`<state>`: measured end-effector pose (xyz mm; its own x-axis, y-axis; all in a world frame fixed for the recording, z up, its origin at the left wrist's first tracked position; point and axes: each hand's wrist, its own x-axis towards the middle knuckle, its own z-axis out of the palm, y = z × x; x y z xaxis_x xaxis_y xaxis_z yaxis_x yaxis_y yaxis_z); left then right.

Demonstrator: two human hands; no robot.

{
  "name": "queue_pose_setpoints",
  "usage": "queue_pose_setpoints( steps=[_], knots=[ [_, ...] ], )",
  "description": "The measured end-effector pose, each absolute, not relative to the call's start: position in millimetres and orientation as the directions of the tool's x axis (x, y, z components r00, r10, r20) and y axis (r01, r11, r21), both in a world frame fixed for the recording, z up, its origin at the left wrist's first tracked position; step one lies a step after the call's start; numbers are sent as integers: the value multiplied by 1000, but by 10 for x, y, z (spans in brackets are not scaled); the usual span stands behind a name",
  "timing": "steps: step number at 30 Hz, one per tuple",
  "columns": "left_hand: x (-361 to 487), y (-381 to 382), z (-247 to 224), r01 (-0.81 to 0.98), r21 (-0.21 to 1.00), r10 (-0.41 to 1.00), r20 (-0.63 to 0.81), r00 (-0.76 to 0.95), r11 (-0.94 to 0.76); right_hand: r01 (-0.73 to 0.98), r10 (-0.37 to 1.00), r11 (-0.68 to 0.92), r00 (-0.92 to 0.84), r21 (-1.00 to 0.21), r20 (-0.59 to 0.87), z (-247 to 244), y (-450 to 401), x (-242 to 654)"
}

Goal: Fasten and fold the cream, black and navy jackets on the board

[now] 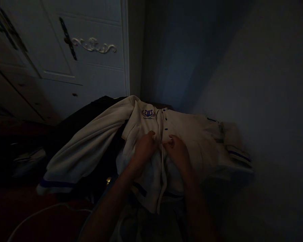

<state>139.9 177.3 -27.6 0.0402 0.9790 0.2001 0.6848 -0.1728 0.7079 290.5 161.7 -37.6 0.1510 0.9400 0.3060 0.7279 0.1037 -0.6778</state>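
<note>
A cream jacket (195,134) with dark blue stripes at cuffs and hem lies spread out, front side up. An embroidered emblem (148,113) marks its chest, and dark snap buttons (166,119) run down the upper front opening. My left hand (145,147) is closed on the front edge at mid-height. Just to its right, my right hand (177,150) pinches the opposite edge. Both sets of fingertips are close together at the opening. Below them the two front edges hang loose and slightly apart. Dim light hides the exact fingertip contact.
A white cabinet (101,75) with dark handles (68,38) and carved trim stands behind on the left. Dark cloth (91,111) lies beneath the left sleeve. A plain wall (272,84) rises at right. A white cable (37,213) crosses the red floor covering (50,228).
</note>
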Motion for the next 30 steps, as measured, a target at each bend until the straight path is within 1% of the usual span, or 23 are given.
queue_pose_setpoints(
  steps=[2, 3, 5, 7, 9, 11, 13, 15, 17, 18, 20, 21, 22, 24, 25, 27, 28, 30],
  knots=[
    [1310, 1816, -308, 484, 861, 986, 168, 16, -154, 801, 960, 66, 112, -595, 257, -359, 1678, 2904],
    [1272, 1835, -318, 373, 919, 991, 136, 5, -128, 831, 966, 54, 97, -554, 239, -358, 1691, 2905],
    [1219, 1864, -322, 173, 983, 998, 62, -16, -59, 878, 972, 53, 64, -475, 227, -364, 1699, 2910],
    [1192, 1877, -301, 3, 1000, 999, 5, -32, -5, 901, 973, 74, 29, -427, 231, -376, 1698, 2925],
    [1173, 1874, -262, -153, 987, 998, -46, -34, 40, 904, 972, 93, 9, -418, 235, -387, 1700, 2948],
    [1147, 1862, -219, -278, 955, 994, -111, -13, 103, 891, 971, 102, 7, -442, 238, -396, 1710, 2975],
    [1122, 1857, -192, -324, 931, 985, -171, 25, 170, 862, 970, 101, 25, -498, 240, -406, 1722, 2995],
    [1114, 1868, -192, -261, 947, 982, -188, 26, 189, 824, 972, 88, 52, -560, 229, -416, 1729, 2997],
    [1137, 1890, -209, -114, 982, 989, -149, 18, 150, 822, 971, 83, 61, -564, 232, -416, 1727, 2974],
    [1160, 1902, -218, -18, 993, 993, -113, 13, 113, 841, 970, 83, 55, -535, 237, -406, 1722, 2952],
    [1218, 1915, -218, 225, 974, 1000, -19, 1, 19, 901, 974, 73, 28, -427, 225, -361, 1708, 2893],
    [1250, 1916, -205, 365, 931, 999, 32, -1, -30, 929, 980, 65, 8, -363, 198, -324, 1701, 2861],
    [1280, 1912, -183, 503, 862, 997, 77, -2, -66, 950, 988, 56, -7, -307, 156, -281, 1695, 2831],
    [1334, 1894, -121, 717, 692, 994, 113, 9, -85, 972, 997, 49, -34, -228, 69, -188, 1689, 2785],
    [1354, 1882, -87, 782, 618, 994, 104, 25, -84, 977, 998, 54, -47, -207, 37, -147, 1688, 2773],
    [1379, 1860, -30, 857, 505, 994, 88, 65, -101, 981, 998, 57, -58, -186, 1, -96, 1693, 2774],
    [1383, 1851, -10, 881, 456, 990, 106, 91, -130, 982, 999, 51, -54, -181, -9, -90, 1697, 2784],
    [1376, 1839, 10, 916, 339, 969, 192, 155, -213, 983, 999, 40, -42, -177, -8, -108, 1702, 2808]
  ],
)
